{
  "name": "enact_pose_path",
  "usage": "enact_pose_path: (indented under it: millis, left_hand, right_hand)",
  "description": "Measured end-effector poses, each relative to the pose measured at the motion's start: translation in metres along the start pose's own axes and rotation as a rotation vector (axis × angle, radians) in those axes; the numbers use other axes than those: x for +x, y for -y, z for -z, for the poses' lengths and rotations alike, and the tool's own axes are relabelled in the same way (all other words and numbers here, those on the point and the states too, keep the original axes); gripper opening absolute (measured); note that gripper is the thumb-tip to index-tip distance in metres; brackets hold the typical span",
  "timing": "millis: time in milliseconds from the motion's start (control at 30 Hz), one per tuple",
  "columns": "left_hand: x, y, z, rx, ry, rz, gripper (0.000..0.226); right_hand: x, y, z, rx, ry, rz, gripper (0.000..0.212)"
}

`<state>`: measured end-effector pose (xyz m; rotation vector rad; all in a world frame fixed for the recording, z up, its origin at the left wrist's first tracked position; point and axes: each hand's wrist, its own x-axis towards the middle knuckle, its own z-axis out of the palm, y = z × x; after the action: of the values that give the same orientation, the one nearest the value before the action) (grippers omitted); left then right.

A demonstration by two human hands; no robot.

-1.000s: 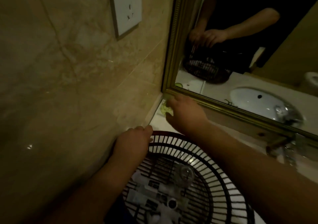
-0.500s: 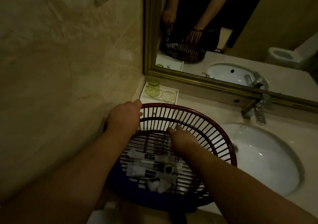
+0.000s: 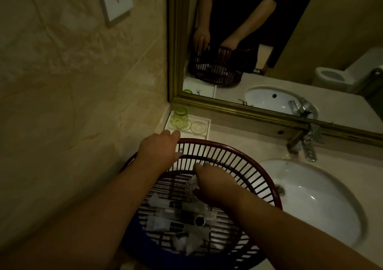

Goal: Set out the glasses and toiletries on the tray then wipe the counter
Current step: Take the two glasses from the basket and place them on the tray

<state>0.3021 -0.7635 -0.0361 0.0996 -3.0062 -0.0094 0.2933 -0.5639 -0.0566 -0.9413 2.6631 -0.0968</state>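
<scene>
Counter [image 3: 238,143], sink [image 3: 310,197] right, mirror [image 3: 310,41] behind. Corner tray [image 3: 204,132] (green glass [image 3: 179,118] on it). Left hand [image 3: 159,149] grips basket [image 3: 238,155]; right hand [image 3: 217,188] grips clear glass [image 3: 191,184] inside.

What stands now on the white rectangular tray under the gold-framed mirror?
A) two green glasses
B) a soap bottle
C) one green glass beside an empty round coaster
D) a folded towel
C: the white rectangular tray holds one green patterned glass at its left, and the round clear coaster to the right of it bears nothing.

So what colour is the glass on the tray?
The glass is pale yellow-green, clearest in the head view.
</scene>
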Motion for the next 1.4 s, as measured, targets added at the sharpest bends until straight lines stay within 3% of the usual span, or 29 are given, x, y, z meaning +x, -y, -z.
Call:
enact_pose_path:
  millis: [167,433,567,867,1100,1400]
  left_hand:
    - [0.006,-0.002,-0.004,-0.027,-0.038,0.002,0.036]
    - [0.008,0.0,-0.01,-0.109,-0.054,0.011,0.02]
    - [0.009,-0.001,-0.009,-0.061,-0.043,0.037,0.029]
    - [0.005,-0.006,-0.002,0.001,-0.077,0.013,0.038]
    - [0.008,-0.004,-0.011,-0.011,-0.05,0.06,0.034]
    - [0.006,-0.002,-0.01,-0.047,-0.134,0.018,0.033]
  right_hand:
    - [-0.009,0.012,0.074,0.041,-0.025,0.064,0.054]
    - [0.003,0.014,0.179,0.111,-0.21,0.103,0.054]
    - [0.041,0.004,0.2,0.065,-0.322,0.123,0.052]
    - [0.173,-0.062,0.134,-0.038,-0.184,0.005,0.054]
    - [0.251,-0.092,0.063,-0.1,-0.085,0.026,0.065]
    - [0.293,-0.115,0.027,-0.152,-0.063,0.003,0.048]
